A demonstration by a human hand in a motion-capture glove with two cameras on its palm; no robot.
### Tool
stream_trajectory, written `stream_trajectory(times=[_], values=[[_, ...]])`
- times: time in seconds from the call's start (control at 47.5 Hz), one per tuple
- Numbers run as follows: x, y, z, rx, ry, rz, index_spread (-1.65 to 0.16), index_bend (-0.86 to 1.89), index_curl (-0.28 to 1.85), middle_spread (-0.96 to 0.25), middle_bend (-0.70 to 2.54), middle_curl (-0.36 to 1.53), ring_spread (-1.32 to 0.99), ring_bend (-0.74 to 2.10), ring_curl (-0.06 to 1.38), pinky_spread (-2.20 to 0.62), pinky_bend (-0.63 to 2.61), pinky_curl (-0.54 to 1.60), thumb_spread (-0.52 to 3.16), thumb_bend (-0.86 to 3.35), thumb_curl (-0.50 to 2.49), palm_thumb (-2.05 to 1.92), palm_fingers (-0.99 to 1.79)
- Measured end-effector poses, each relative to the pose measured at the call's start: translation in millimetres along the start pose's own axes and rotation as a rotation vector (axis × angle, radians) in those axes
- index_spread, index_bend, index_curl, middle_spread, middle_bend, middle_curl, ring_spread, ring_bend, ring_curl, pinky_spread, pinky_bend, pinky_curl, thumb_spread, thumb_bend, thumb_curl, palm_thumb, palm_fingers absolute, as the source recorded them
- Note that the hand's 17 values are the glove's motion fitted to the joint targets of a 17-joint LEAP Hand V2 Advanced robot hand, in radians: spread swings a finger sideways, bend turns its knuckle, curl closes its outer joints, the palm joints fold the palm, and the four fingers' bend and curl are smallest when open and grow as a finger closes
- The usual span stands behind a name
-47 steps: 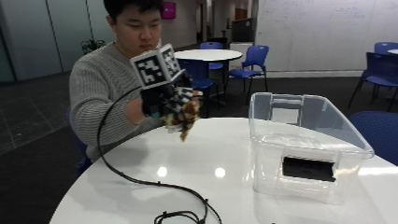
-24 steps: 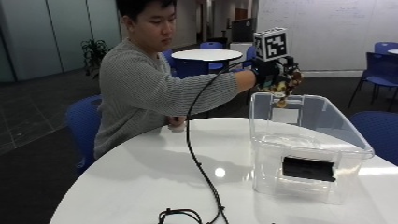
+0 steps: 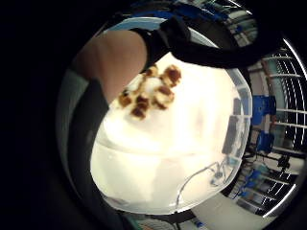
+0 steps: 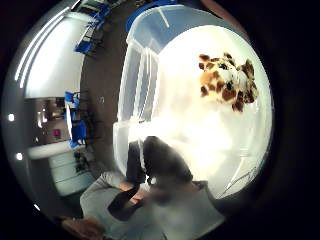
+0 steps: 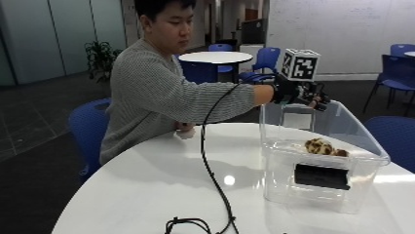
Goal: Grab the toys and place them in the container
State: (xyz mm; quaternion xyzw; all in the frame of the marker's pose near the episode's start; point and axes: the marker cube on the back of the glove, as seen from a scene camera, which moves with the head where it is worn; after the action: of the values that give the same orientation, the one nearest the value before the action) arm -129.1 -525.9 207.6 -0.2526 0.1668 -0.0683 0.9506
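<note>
A brown-and-white spotted giraffe plush point(image 5: 322, 146) lies on the floor of the clear plastic container point(image 5: 363, 134), which stands on the right side of the white table. My gloved right hand point(image 5: 299, 93) hovers above the container's far rim with relaxed fingers and holds nothing. Both palm views look down into the container point(image 3: 211, 191) point(image 4: 140, 85). The plush point(image 3: 149, 91) point(image 4: 227, 82) rests on the container's pale floor, apart from the hand. One bare finger point(image 3: 115, 60) shows at the edge of the little finger side view.
The round white table point(image 5: 156, 185) carries a black cable point(image 5: 206, 161) that runs from the glove to the front edge. The person's bare left hand point(image 5: 185, 130) rests at the table's far edge. Blue chairs point(image 5: 84, 131) stand around the table.
The gloved hand carried the plush from over the table to above the container and let it go. The plush now lies inside the container.
</note>
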Motion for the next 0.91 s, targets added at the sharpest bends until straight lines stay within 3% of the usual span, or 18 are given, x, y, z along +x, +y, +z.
stream_trajectory(times=[0.19,0.358,0.526,0.653,0.906], values=[[18.0,73.3,-18.7,0.090,-0.056,0.000,-0.40,0.13,0.48,-0.19,0.17,0.41,-0.14,0.28,0.34,0.05,0.90,0.36,1.17,-0.07,0.44,-0.09,-0.12],[124.9,202.6,-37.5,0.187,-0.107,0.047,-0.40,0.16,0.45,-0.19,0.17,0.40,-0.12,0.26,0.33,0.07,0.84,0.34,1.23,-0.07,0.35,-0.10,-0.08],[222.2,303.5,-19.8,0.216,-0.019,0.353,-0.41,0.18,0.44,-0.19,0.18,0.39,-0.12,0.24,0.33,0.07,0.79,0.32,1.27,-0.06,0.29,-0.09,-0.03],[195.0,346.9,0.6,0.244,-0.018,0.315,-0.41,0.18,0.43,-0.19,0.18,0.38,-0.12,0.23,0.33,0.07,0.77,0.32,1.29,-0.05,0.26,-0.08,-0.02],[59.7,457.6,82.7,0.282,-0.078,0.140,-0.42,0.19,0.42,-0.19,0.18,0.36,-0.12,0.22,0.33,0.08,0.74,0.31,1.29,-0.06,0.21,-0.08,-0.01]])
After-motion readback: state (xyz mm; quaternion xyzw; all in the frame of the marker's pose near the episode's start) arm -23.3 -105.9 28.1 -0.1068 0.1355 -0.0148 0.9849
